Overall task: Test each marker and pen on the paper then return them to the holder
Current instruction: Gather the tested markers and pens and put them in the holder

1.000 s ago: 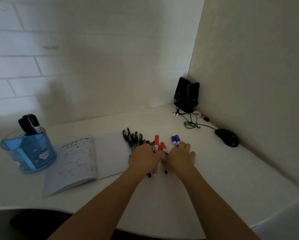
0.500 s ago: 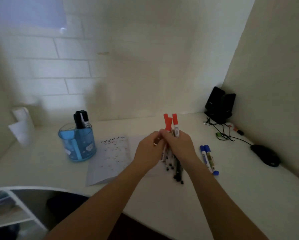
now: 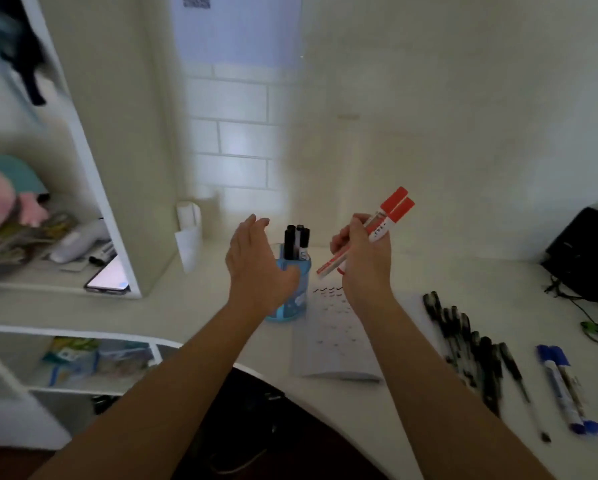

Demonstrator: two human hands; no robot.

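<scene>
My right hand (image 3: 363, 258) grips a bunch of red-capped markers (image 3: 389, 214) in the air, caps up and tilted right, just right of the blue holder (image 3: 296, 299). Black markers (image 3: 297, 240) stand in that holder. My left hand (image 3: 256, 261) hovers open in front of the holder's left side, fingers straight, holding nothing and hiding part of it. Under my right wrist lies the paper (image 3: 332, 341) with small test strokes. Several black pens (image 3: 470, 344) and two blue markers (image 3: 564, 389) lie on the desk to the right.
A white shelf unit (image 3: 96, 157) stands at the left with a phone (image 3: 109, 277) on it. A folded white paper (image 3: 188, 237) sits behind the holder. A black speaker (image 3: 585, 251) with cables is at the far right. The desk's curved front edge runs below my arms.
My hands have parted: the right hand lifted the red markers left toward the holder, and the left hand let go and opened. The black pens now lie on the desk.
</scene>
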